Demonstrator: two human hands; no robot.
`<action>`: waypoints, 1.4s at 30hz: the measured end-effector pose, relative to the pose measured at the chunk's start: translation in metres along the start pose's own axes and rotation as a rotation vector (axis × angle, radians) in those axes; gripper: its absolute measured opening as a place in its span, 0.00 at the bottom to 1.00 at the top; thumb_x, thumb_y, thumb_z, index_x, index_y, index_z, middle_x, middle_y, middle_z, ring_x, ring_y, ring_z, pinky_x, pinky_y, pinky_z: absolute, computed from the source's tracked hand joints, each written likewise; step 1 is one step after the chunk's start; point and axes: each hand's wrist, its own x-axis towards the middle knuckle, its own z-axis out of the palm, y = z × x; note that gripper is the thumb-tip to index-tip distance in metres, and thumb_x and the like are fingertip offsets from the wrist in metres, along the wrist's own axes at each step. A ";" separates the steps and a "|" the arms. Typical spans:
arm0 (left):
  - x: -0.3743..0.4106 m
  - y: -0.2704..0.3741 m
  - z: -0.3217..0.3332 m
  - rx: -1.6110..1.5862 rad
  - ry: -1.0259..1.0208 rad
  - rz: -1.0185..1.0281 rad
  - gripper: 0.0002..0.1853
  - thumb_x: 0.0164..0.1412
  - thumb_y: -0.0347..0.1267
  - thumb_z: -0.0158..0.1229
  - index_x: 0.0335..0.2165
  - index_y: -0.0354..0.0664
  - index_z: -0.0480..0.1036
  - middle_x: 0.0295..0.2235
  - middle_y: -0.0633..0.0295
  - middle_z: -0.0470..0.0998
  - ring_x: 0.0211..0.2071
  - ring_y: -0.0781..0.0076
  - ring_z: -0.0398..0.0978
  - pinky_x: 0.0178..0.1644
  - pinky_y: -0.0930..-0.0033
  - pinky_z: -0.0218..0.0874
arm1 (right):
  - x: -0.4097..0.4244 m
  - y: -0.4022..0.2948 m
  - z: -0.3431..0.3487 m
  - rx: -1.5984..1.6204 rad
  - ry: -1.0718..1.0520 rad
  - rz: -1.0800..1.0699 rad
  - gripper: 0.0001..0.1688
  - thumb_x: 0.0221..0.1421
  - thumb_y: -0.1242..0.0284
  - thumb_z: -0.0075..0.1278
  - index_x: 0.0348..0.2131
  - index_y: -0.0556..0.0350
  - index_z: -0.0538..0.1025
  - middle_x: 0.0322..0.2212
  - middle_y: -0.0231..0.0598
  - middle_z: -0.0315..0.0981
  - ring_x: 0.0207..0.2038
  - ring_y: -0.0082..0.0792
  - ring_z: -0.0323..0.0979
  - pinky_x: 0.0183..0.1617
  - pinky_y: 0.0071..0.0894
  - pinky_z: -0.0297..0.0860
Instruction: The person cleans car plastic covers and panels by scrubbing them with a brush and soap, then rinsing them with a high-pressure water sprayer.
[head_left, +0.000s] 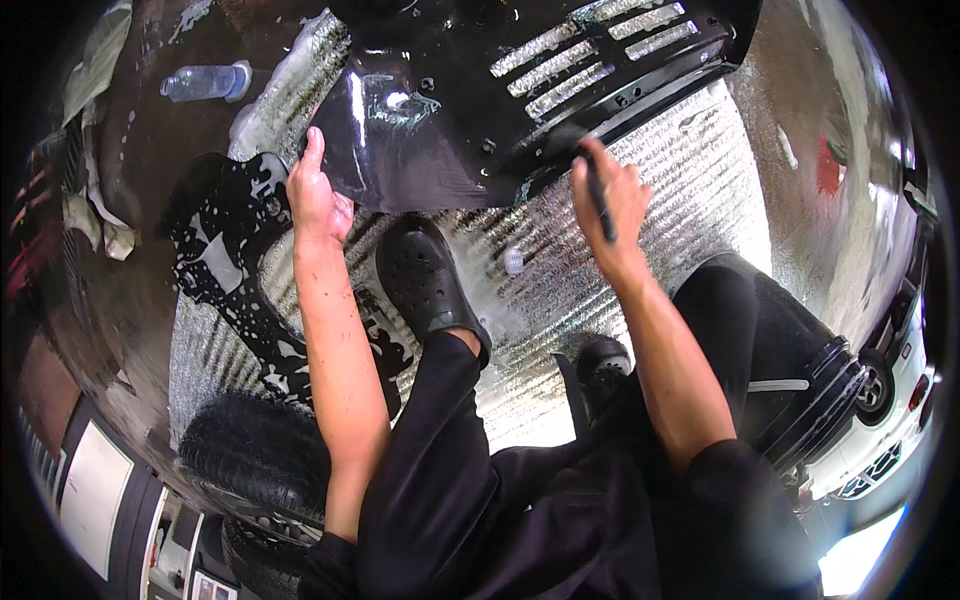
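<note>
A large black plastic panel (450, 161), wet and glossy with a group of slots, stretches across the top of the view. Its left edge is in my left hand (319, 187), the thumb upright along the rim and some fingers hidden. My right hand (622, 195) grips the dark handle of a brush (598, 199). The blurred brush head meets the panel's near edge, below the slots. Under the panel lies a silver ribbed foil mat (675, 161). Left of my left forearm, a second black part (225, 240) rests on the mat, spotted with white suds.
A clear plastic bottle (199, 82) lies on the wet floor at upper left. A small clear cap (514, 261) sits near my black clog (427, 274). Tyres (255, 450) stand at lower left. By my right knee is a black bucket (806, 397), with a white car (862, 457) beyond.
</note>
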 end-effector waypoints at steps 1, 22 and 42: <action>0.003 0.000 -0.005 0.033 -0.054 -0.026 0.19 0.65 0.42 0.55 0.45 0.37 0.72 0.35 0.61 0.81 0.19 0.78 0.76 0.13 0.80 0.55 | 0.006 0.005 0.000 -0.009 0.095 0.017 0.15 0.58 0.63 0.48 0.43 0.47 0.75 0.27 0.42 0.78 0.35 0.46 0.73 0.42 0.52 0.61; 0.006 -0.005 0.001 -0.017 0.027 0.014 0.19 0.67 0.39 0.53 0.48 0.36 0.72 0.40 0.60 0.80 0.31 0.72 0.80 0.27 0.74 0.69 | -0.038 -0.020 0.045 -0.033 0.055 -0.006 0.19 0.53 0.64 0.53 0.46 0.42 0.73 0.28 0.36 0.74 0.38 0.41 0.70 0.45 0.51 0.60; 0.016 -0.034 0.008 0.617 0.304 0.638 0.16 0.61 0.35 0.59 0.41 0.32 0.78 0.37 0.53 0.82 0.35 0.67 0.78 0.44 0.66 0.66 | -0.020 -0.043 0.029 -0.020 -0.005 -0.269 0.18 0.51 0.64 0.52 0.43 0.45 0.75 0.23 0.38 0.73 0.34 0.44 0.70 0.36 0.54 0.62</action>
